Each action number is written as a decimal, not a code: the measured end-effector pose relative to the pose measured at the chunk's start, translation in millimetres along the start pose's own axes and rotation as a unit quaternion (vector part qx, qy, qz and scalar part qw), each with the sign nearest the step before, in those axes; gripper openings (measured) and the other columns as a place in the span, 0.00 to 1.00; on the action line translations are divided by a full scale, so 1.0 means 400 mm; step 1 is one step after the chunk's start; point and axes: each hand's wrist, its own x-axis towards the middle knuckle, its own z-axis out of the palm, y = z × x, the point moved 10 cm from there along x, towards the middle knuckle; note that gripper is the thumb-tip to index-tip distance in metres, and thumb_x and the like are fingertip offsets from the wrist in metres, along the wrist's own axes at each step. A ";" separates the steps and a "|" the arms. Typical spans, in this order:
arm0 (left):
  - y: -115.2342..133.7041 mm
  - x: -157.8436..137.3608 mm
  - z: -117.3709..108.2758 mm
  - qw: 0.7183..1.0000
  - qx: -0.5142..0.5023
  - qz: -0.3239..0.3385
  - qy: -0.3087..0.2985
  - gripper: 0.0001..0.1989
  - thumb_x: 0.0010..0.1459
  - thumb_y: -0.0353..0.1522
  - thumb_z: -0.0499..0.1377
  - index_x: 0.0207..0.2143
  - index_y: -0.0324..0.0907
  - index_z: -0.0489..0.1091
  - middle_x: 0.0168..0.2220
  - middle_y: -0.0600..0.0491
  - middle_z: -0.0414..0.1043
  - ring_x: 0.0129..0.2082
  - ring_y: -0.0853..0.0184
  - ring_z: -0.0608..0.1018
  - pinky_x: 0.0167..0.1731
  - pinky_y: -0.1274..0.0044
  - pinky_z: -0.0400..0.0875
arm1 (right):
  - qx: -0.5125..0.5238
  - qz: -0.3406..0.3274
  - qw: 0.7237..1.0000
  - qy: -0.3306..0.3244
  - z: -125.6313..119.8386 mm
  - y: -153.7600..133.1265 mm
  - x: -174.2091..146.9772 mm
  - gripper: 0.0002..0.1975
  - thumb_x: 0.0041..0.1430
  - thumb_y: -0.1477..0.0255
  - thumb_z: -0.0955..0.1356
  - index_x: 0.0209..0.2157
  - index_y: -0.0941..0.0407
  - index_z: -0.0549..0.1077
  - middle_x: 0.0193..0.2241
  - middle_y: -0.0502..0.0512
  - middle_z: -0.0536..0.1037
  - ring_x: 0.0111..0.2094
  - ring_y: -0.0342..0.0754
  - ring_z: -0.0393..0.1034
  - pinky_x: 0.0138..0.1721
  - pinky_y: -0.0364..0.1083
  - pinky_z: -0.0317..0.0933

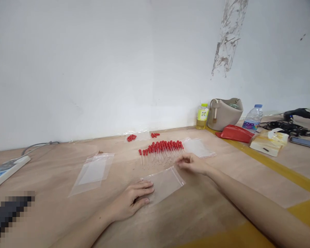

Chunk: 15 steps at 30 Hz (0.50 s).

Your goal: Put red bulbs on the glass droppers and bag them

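My left hand [135, 198] lies flat on the table with its fingers extended, the fingertips resting on the left edge of a clear zip-lock bag [165, 184]. Beyond the bag is a row of droppers [161, 151] with red rubber bulbs and thin clear tubes, the bulbs pointing toward the wall. My right hand [192, 163] is at the row's right end, near the tube tips and the bag's zip edge. Its fingers are curled in toward the thumb; whatever may be between them is hidden.
Other clear bags lie left [93, 170] and right [198, 147] of the droppers. Loose red bulbs [131, 138] sit near the wall. At right are a yellow-capped bottle [202, 117], grey bag [223, 115], water bottle [253, 119] and tissue pack [268, 143]. A power strip [10, 170] is left.
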 end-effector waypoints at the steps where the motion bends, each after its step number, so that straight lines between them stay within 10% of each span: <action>1: 0.000 0.000 -0.001 1.000 -0.001 0.002 0.002 0.18 0.59 0.36 0.49 0.52 0.51 0.60 0.54 0.54 0.59 0.54 0.64 0.61 0.54 0.65 0.53 | -0.035 0.026 0.997 0.059 -0.038 0.012 0.022 0.10 0.46 0.72 0.65 0.33 0.60 0.72 0.25 0.52 0.75 0.25 0.41 0.68 0.29 0.41 0.61; 7: -0.001 -0.001 0.000 1.000 0.007 0.009 0.004 0.18 0.59 0.36 0.49 0.52 0.50 0.59 0.54 0.53 0.59 0.54 0.64 0.61 0.54 0.66 0.53 | -0.172 0.112 0.949 0.237 -0.143 0.046 0.172 0.11 0.48 0.71 0.63 0.31 0.61 0.73 0.31 0.59 0.76 0.34 0.47 0.69 0.37 0.42 0.59; 15: 0.003 -0.003 -0.002 1.000 0.005 0.009 -0.003 0.18 0.59 0.36 0.49 0.52 0.50 0.60 0.54 0.53 0.59 0.54 0.64 0.61 0.54 0.66 0.52 | -0.178 0.177 0.927 0.279 -0.151 0.106 0.261 0.10 0.46 0.72 0.63 0.23 0.61 0.74 0.30 0.64 0.76 0.38 0.54 0.68 0.40 0.46 0.57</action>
